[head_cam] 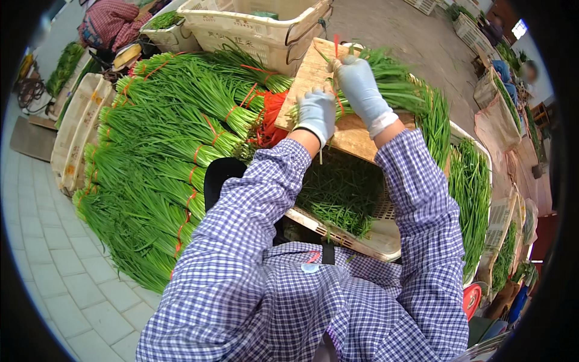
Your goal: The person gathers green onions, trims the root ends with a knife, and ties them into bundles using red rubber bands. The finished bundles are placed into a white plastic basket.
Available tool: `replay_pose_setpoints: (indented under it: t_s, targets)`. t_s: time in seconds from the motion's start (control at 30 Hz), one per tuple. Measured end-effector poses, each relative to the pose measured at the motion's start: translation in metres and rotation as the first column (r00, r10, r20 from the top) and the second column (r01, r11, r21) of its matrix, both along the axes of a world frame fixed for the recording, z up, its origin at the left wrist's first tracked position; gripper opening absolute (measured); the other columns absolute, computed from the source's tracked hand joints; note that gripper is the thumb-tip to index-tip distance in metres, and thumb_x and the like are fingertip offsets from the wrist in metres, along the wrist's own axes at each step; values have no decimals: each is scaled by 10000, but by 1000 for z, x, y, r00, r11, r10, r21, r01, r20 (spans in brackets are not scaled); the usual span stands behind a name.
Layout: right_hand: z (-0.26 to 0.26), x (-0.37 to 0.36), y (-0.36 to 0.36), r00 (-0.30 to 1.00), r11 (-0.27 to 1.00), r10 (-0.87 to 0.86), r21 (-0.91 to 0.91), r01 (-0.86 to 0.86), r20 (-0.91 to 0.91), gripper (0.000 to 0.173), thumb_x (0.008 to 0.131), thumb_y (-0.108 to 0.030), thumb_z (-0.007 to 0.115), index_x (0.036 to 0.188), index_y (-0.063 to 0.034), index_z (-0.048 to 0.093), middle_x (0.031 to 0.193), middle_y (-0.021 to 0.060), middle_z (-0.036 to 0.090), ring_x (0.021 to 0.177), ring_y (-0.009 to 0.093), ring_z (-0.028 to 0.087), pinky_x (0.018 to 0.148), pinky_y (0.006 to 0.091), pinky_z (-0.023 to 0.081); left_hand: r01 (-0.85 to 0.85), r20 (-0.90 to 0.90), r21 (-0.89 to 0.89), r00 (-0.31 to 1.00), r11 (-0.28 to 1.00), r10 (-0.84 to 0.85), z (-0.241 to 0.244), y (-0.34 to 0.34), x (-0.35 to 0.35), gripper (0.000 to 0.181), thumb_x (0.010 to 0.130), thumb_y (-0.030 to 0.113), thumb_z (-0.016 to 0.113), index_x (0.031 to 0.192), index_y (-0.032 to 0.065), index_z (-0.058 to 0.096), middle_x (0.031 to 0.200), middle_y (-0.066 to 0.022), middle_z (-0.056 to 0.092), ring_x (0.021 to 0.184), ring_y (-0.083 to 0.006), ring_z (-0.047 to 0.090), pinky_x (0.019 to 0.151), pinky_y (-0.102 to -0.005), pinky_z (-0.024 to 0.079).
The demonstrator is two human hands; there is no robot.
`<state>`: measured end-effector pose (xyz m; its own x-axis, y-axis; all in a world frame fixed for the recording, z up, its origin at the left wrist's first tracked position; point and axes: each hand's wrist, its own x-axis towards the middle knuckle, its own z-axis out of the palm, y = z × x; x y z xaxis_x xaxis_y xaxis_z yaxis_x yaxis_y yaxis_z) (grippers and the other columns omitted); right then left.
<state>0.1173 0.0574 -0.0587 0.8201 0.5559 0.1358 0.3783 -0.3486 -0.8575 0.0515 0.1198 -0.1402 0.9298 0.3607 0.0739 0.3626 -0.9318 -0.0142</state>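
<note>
A bunch of green garlic chives [384, 88] lies across a wooden board [305, 74], its leaves blurred to the right. Around it runs a red tie [339, 102]. My right hand [359, 86], in a pale blue glove, is above the bunch with its fingers pinched on the tie, and a red end sticks up past them. Just left and nearer to me, my left hand [318, 111], gloved the same way, is curled at the stem end; a bit of red tie shows at its fingertips. The palms hide part of the stems.
Tied chive bundles [158, 149] are piled at my left, beside loose red ties [272, 118]. A plastic crate with leaf scraps [344, 199] sits under the board. Loose chives [468, 203] fill a crate at right. A large crate [244, 27] stands behind; another person [108, 25] is at far left.
</note>
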Motion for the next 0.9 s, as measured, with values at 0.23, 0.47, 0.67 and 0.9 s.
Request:
replay_pose_setpoints:
  t_s: [0.23,0.47,0.67,0.9]
  targets:
    - [-35,-42,-68,970,993,-22,106,49,-241,220,953,-171,579,832,5,632,590,64,540,501,173,518,480,334,417,-18,54,-152,998,988,26,-16,14,3,562,668,292,826,1121,70,580,1095,-178,624,948,-306,669,795,-417,556]
    - [-42,-35,-85,929,927,87,371,58,-361,221,964,-171,582,833,-11,658,581,5,534,469,84,455,452,242,367,-20,7,-204,1000,979,22,-11,10,3,580,690,297,822,1154,67,561,1080,-176,623,978,-324,667,817,-411,557]
    - [-79,-55,-126,860,823,197,557,116,-471,409,1001,-418,543,1100,-37,652,941,46,705,845,111,653,700,230,489,27,-56,-214,998,976,-39,-1,4,2,701,664,358,843,1201,26,539,1107,-195,627,1062,-332,638,898,-433,524]
    - [-145,-22,-143,665,851,-8,344,396,-746,598,995,-557,459,1112,8,615,880,84,688,701,174,664,638,295,554,193,-11,-691,961,697,-276,25,86,34,768,901,558,612,1334,-68,515,1249,-255,622,1173,-277,596,1012,-339,439]
